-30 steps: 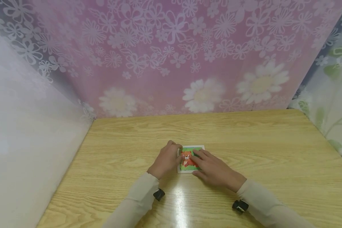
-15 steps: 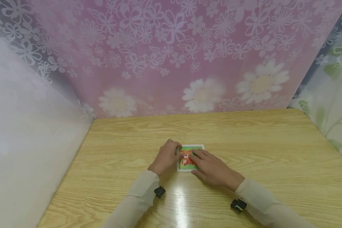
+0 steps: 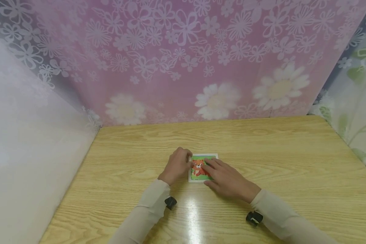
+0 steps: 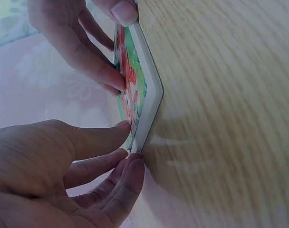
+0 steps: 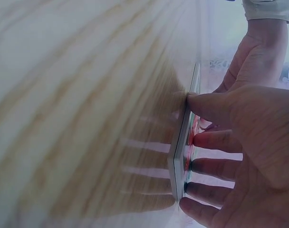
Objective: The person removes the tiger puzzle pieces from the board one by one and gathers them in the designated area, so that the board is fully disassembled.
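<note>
A small square picture board (image 3: 196, 177) with a white border lies flat on the wooden table. It bears an orange-red tiger on green. At its left edge, my left hand (image 3: 176, 166) pinches the board, its thumb on top of the picture and its curled fingers against the side, as the left wrist view shows. My right hand (image 3: 228, 178) covers the board's right part. Its spread, fairly straight fingers (image 5: 216, 167) press on the picture, and its thumb (image 5: 208, 105) touches the near edge. Part of the picture is hidden beneath that hand.
The wooden table (image 3: 128, 152) extends around the board on all sides. A pink flowered curtain (image 3: 170, 84) hangs behind its far edge, with pale sheets at left and right. Black wrist devices (image 3: 170, 202) sit at both sleeves.
The left thumb has slid slightly left off the tiger's face, so more of the face shows. The right hand keeps its place on the board.
</note>
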Available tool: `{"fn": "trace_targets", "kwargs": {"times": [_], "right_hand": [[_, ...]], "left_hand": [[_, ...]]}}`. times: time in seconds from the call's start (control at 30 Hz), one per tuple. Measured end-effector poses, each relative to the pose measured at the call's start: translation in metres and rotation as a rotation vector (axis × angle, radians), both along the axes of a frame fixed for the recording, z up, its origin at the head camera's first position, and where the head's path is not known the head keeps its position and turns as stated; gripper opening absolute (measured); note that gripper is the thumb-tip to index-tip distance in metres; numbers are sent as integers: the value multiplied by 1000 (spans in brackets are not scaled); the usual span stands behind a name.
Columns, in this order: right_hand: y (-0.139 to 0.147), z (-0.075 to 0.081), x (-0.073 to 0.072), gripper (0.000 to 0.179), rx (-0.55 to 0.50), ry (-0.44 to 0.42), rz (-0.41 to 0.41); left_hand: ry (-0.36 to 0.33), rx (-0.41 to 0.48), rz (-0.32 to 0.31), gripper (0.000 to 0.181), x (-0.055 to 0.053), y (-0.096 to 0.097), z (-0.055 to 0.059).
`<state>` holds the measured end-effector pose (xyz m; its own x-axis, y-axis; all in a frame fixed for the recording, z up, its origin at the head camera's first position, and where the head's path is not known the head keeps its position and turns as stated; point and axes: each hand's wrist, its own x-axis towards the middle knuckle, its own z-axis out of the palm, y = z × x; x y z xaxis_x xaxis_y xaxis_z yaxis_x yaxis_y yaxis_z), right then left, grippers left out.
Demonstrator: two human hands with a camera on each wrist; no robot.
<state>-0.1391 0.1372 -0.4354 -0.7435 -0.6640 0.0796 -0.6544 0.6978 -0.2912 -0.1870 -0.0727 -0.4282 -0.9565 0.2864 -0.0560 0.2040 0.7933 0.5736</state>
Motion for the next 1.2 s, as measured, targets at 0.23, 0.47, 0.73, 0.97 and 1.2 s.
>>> {"fn": "trace_targets", "kwargs": {"times": [0.23, 0.47, 0.73, 0.97, 1.2], "right_hand": [[0, 0, -1, 53, -3, -5, 5], [0, 0, -2, 53, 3, 7, 17], [1, -2, -4, 55, 20, 4, 18], [1, -1, -4, 55, 35, 8, 23], [0, 0, -3, 54, 48, 10, 23]], "left_hand": [[-23, 20, 18, 30, -2, 1, 2], [-34, 29, 22, 23, -5, 1, 2], [-25, 36, 23, 22, -6, 2, 2], [-21, 26, 29, 21, -5, 4, 3], [-21, 31, 38, 21, -4, 5, 4]]}}
